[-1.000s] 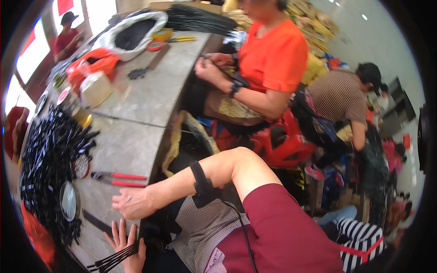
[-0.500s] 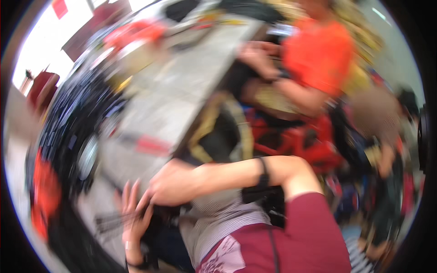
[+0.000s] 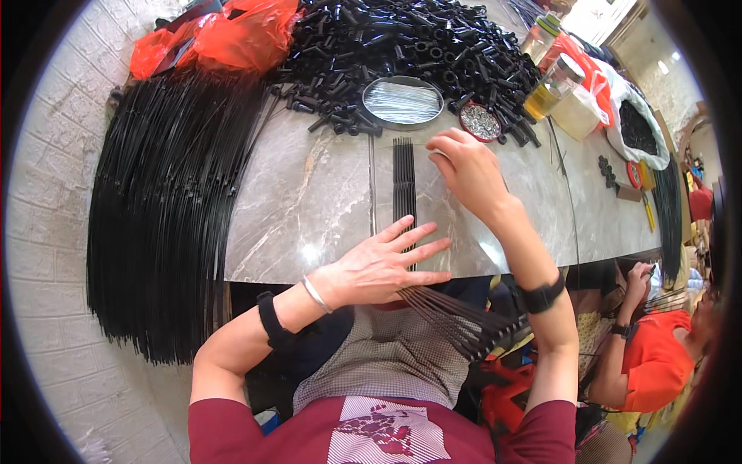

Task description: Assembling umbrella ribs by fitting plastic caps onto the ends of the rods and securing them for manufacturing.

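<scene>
My left hand lies palm down with fingers spread across a row of thin black rods. The rods sit side by side on the grey table and fan out past its near edge, toward my lap. My right hand is raised to the right of their far ends, thumb and fingertips drawn together. Whatever is between those fingertips, if anything, is too small to make out. Just beyond it stand a small red dish of tiny metal pieces and an oval metal tin of thin silver wires.
A big heap of black plastic tube parts covers the table's far side. Long black rods hang over the left edge, beneath red plastic bags. At right are bottles, a white sack and a person in orange.
The view has swung round and sharpened. My hands, close together before, are now apart: the left flat on the rods, the right raised near the red dish.
</scene>
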`<move>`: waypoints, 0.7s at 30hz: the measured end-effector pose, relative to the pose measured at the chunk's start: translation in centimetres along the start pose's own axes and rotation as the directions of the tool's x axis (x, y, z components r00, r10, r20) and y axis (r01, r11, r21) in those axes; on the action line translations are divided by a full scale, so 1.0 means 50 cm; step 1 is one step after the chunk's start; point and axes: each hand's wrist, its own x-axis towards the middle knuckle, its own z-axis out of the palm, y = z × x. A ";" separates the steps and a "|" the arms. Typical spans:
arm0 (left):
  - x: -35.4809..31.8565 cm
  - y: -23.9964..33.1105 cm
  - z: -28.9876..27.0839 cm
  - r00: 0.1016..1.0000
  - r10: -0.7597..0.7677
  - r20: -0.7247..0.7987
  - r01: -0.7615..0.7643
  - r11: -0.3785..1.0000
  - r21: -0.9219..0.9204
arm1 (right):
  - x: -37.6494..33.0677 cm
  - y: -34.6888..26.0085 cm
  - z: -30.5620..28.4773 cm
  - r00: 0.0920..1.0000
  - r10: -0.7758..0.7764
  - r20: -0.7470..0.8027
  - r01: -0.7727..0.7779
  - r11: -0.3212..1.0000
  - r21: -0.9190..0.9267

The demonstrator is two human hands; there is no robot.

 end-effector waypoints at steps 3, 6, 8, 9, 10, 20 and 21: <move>0.000 0.000 0.002 1.000 0.021 -0.014 -0.022 0.998 -0.060 | 0.030 0.030 0.048 0.997 0.046 0.057 -0.044 0.998 -0.043; 0.000 0.002 -0.002 1.000 0.020 -0.002 -0.021 0.998 -0.061 | 0.039 0.036 0.059 0.995 0.019 0.101 -0.009 0.995 -0.098; 0.001 0.003 0.000 1.000 0.020 -0.005 -0.021 0.998 -0.063 | 0.042 0.040 0.064 0.994 0.018 0.109 -0.007 0.995 -0.102; 0.000 0.002 0.001 1.000 0.021 -0.010 -0.022 0.998 -0.061 | 0.044 0.044 0.063 0.992 -0.012 0.126 0.026 0.994 -0.111; 0.000 0.000 0.002 1.000 0.022 -0.014 -0.023 0.998 -0.060 | 0.047 0.047 0.062 0.989 -0.041 0.143 0.058 0.991 -0.118; 0.008 -0.010 0.003 0.999 0.027 -0.034 -0.030 0.995 -0.100 | 0.066 0.072 0.067 0.969 -0.123 0.213 0.163 0.970 -0.183; 0.008 -0.010 0.001 0.999 0.027 -0.031 -0.030 0.995 -0.092 | 0.067 0.069 0.071 0.971 -0.128 0.200 0.168 0.966 -0.196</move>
